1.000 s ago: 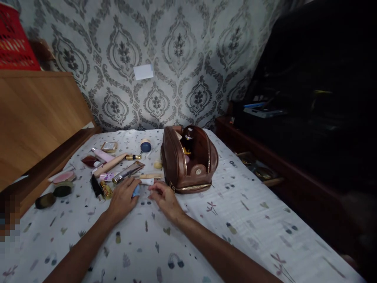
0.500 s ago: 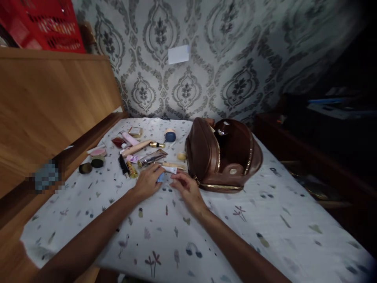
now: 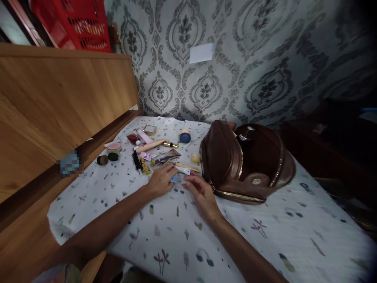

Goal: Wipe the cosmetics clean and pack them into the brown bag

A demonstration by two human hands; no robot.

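My left hand (image 3: 161, 181) rests low over the patterned cloth, its fingers curled round a small light-blue thing (image 3: 173, 178) that is mostly hidden. Just beyond the fingertips lies a white tube (image 3: 183, 170). Close to the tube's right end, my right hand (image 3: 202, 193) holds nothing that I can see, with thumb and fingers apart. Behind the hands are a silvery tube (image 3: 165, 157), a beige tube (image 3: 150, 146), a black tube (image 3: 137, 162) and a small gold bottle (image 3: 145, 166). A brown cosmetic bag (image 3: 224, 151) stands unzipped to the right of my right hand.
A round blue-lidded jar (image 3: 185, 136) and a yellowish round item (image 3: 195, 158) sit near the bag. Compacts and two dark round items (image 3: 113, 157) lie at the left. A wooden cabinet (image 3: 67, 86) borders the table, with a red basket (image 3: 88, 27) on top.
My view has turned left, so everything appears farther right. Both hands keep nearly the same place by the white tube, and the bag and cosmetics stay put.
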